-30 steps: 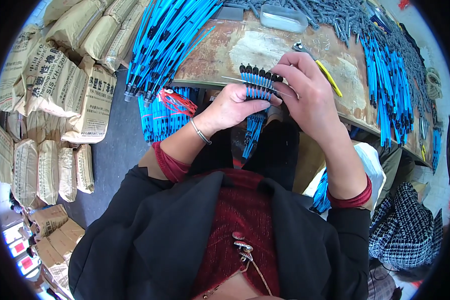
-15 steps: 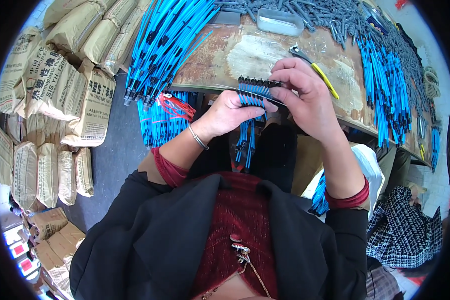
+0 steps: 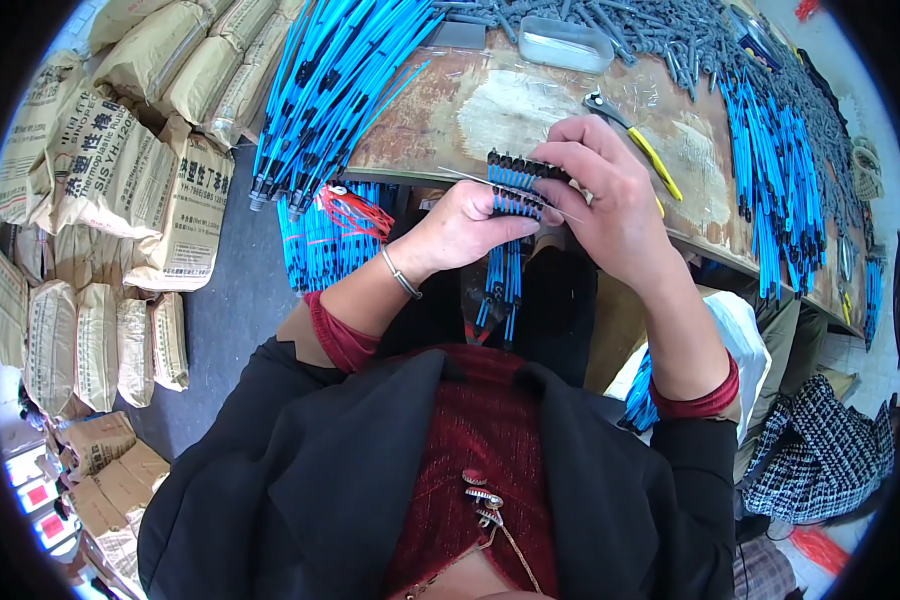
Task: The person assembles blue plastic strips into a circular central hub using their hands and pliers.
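Just off the table's front edge, my left hand (image 3: 458,228) closes round a row of thin blue tubes with black fittings (image 3: 511,178), thumb pressed over them. Their lower ends hang below that hand, over my lap. My right hand (image 3: 615,195) pinches at the right end of the same row, its fingertips partly hidden behind the black fittings. A thin, straight light-coloured rod (image 3: 460,174) slants across the row and sticks out on both sides; which hand grips it I cannot tell.
On the worn wooden table (image 3: 410,135) lie yellow-handled pliers (image 3: 648,155), a clear plastic tray (image 3: 566,46) and a heap of grey plastic parts (image 3: 660,35). Blue tube bundles lie at left (image 3: 320,100) and right (image 3: 775,180). Paper sacks (image 3: 120,190) are stacked at left.
Both hands and the tube row have shifted slightly right. The thin rod now slants more steeply and shows further out to the left of the row.
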Demonstrator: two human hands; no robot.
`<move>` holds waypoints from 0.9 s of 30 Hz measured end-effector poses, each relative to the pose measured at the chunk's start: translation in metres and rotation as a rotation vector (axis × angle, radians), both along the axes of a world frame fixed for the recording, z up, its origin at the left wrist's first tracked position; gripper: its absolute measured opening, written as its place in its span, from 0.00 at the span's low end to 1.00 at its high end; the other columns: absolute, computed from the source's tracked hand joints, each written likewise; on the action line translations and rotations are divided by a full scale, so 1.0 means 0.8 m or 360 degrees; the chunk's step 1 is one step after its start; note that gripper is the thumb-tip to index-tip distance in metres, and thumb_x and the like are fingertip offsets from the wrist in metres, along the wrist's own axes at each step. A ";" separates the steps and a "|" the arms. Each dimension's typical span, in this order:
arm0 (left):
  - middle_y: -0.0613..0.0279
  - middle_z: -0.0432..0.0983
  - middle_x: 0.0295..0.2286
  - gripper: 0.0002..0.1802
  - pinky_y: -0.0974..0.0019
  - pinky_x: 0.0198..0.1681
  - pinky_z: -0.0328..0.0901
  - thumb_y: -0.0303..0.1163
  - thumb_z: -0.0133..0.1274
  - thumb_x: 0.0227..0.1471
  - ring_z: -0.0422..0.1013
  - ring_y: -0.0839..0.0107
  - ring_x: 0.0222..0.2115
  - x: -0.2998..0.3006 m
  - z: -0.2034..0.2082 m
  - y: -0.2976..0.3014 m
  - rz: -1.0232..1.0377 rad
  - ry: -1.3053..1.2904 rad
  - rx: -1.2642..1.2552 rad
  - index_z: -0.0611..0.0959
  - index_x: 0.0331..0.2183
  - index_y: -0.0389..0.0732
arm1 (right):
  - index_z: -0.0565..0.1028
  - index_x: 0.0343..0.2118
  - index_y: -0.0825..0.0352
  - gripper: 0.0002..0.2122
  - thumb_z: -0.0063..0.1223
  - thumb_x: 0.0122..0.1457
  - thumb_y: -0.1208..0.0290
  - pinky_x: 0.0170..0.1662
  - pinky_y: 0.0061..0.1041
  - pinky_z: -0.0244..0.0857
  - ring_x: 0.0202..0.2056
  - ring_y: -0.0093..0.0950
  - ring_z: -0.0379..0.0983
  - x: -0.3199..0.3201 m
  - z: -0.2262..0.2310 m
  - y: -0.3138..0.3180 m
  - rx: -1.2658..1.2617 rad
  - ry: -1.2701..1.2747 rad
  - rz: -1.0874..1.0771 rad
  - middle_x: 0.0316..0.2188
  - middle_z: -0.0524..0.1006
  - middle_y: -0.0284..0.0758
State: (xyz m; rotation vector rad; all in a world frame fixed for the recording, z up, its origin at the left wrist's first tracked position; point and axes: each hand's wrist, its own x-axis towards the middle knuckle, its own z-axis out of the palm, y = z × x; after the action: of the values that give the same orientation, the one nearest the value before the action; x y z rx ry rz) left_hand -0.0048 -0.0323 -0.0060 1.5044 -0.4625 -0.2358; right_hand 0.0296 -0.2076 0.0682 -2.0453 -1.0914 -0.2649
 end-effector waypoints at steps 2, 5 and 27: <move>0.67 0.77 0.32 0.11 0.72 0.39 0.65 0.22 0.50 0.48 0.71 0.77 0.34 0.000 -0.004 -0.003 0.0023 -0.0008 -0.0112 0.81 0.36 0.37 | 0.73 0.37 0.69 0.16 0.55 0.41 0.85 0.39 0.26 0.65 0.37 0.33 0.69 0.003 0.002 0.001 0.0027 -0.0051 0.0025 0.36 0.70 0.39; 0.67 0.77 0.32 0.10 0.72 0.39 0.65 0.22 0.50 0.48 0.71 0.77 0.34 0.000 -0.010 -0.005 0.0088 -0.0009 -0.0170 0.81 0.36 0.37 | 0.73 0.37 0.69 0.15 0.55 0.42 0.85 0.40 0.26 0.65 0.38 0.33 0.70 0.006 0.005 0.002 0.0082 -0.0147 0.0080 0.37 0.70 0.39; 0.67 0.76 0.30 0.08 0.73 0.36 0.66 0.23 0.52 0.48 0.70 0.80 0.31 -0.002 -0.013 -0.010 0.0185 -0.0056 -0.0007 0.81 0.34 0.38 | 0.73 0.33 0.70 0.12 0.55 0.42 0.84 0.35 0.27 0.65 0.33 0.34 0.70 -0.003 -0.004 0.008 0.0104 -0.0050 -0.0126 0.32 0.70 0.38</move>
State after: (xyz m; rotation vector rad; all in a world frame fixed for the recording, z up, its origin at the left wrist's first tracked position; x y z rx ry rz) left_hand -0.0068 -0.0400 -0.0160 1.5277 -0.4015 -0.1171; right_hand 0.0268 -0.2015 0.0647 -2.0347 -1.0090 -0.3687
